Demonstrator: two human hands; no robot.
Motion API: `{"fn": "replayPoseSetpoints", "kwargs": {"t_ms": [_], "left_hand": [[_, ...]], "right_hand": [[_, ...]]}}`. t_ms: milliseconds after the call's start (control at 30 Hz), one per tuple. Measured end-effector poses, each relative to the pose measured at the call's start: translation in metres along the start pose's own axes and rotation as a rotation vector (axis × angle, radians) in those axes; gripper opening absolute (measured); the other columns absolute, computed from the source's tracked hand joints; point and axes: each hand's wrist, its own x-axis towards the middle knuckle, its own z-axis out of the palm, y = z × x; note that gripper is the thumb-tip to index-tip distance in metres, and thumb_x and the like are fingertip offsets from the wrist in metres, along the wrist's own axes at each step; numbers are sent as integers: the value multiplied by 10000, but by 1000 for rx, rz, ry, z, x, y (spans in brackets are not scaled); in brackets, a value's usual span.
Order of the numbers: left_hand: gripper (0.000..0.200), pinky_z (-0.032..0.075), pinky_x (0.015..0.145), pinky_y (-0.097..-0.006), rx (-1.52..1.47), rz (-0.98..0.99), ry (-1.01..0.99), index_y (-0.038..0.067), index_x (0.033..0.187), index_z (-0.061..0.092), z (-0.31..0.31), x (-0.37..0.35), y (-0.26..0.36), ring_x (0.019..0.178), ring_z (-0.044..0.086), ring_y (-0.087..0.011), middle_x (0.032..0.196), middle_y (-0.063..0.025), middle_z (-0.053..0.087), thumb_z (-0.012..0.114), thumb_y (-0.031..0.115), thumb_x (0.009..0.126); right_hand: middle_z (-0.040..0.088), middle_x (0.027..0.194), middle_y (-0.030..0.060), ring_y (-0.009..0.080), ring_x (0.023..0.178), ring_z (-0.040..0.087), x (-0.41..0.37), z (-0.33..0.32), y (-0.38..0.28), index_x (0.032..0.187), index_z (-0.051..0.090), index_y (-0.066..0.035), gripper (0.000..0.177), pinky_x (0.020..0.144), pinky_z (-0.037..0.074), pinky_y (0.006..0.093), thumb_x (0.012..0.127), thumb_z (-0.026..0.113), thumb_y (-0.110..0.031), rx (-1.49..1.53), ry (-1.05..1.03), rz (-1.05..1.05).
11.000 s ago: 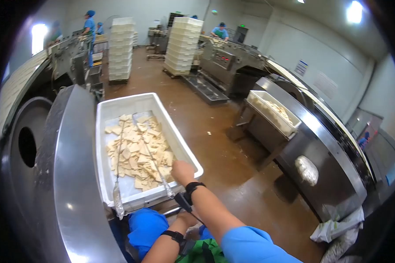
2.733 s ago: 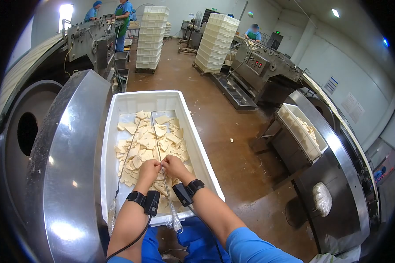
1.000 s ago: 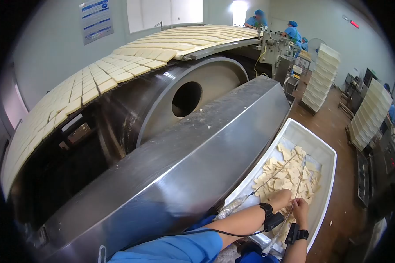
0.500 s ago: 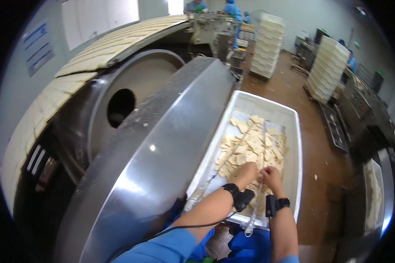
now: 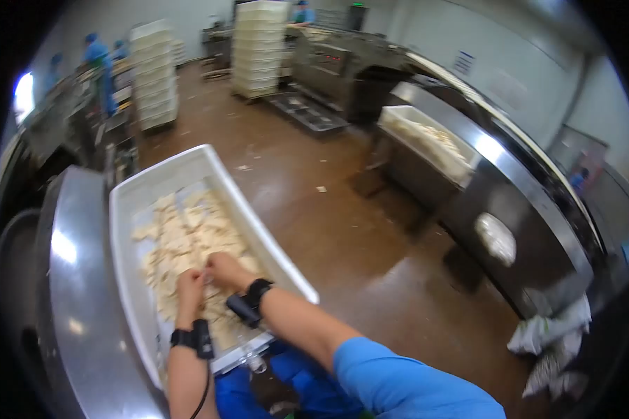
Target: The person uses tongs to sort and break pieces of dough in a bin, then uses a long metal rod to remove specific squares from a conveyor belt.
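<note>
A white rectangular tub (image 5: pixel 122 262) stands at the lower left, with many pale, flat dough-like pieces (image 5: pixel 182 234) spread in it. Over these pieces my left hand (image 5: pixel 190 285) is closed, its fingers pinched together. My right hand (image 5: pixel 223 271) is closed too, its fingertips almost touching those of the left. Something small and whitish shows between the two hands, too blurred to name. Both wrists wear black straps with small devices. At the tub's near edge hangs a clear plastic-like item (image 5: pixel 255 362).
A curved steel machine housing (image 5: pixel 84 279) borders the tub's left side. Stacked white crates (image 5: pixel 258 49) stand farther back. At the right are another filled tub (image 5: pixel 426 140), a steel machine (image 5: pixel 524 244) and white bags (image 5: pixel 552 335). People in blue (image 5: pixel 99 63) are at the back left.
The view has swung to the right, so the tub and steel housing now appear farther left. My hands remain closed and close together above the pieces.
</note>
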Motion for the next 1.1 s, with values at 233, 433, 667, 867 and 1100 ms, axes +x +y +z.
{"fn": "replayPoseSetpoints", "kwargs": {"t_ms": [233,433,667,867,1100], "left_hand": [[141,455,557,-266,-112,-17,-58,-32,847,647,-10,-6,22,597,585,-125,691,-100,647,601,84,779],[77,432,516,-261,-103,-29,-46,-32,753,615,-5,2,8,538,539,-110,607,-65,601,586,39,762],[65,434,517,-270,-9,11,-27,-19,757,618,-9,-2,16,527,536,-121,607,-77,599,580,33,758],[75,447,520,-281,-54,-25,34,-11,747,620,-8,-7,26,542,562,-141,623,-86,612,606,61,760],[101,469,555,-306,-14,-95,-18,-13,750,624,-9,-8,22,578,597,-193,649,-116,625,622,88,747]], "right_hand": [[627,755,181,321,730,614,-8,-14,-18,762,632,-35,142,653,482,390,707,613,-165,42,-19,35],[633,763,171,329,733,612,-8,-12,-20,749,644,-45,141,664,486,396,708,577,-162,31,37,18],[630,769,179,341,737,606,-9,-11,-20,754,642,-39,141,667,482,403,704,568,-148,30,6,34],[628,732,178,320,701,618,-6,-8,-14,769,644,-24,155,649,491,382,685,596,-145,24,18,-11],[628,719,176,313,685,618,-5,-7,-13,760,645,-19,151,644,493,371,700,586,-145,9,-67,-3]]}}
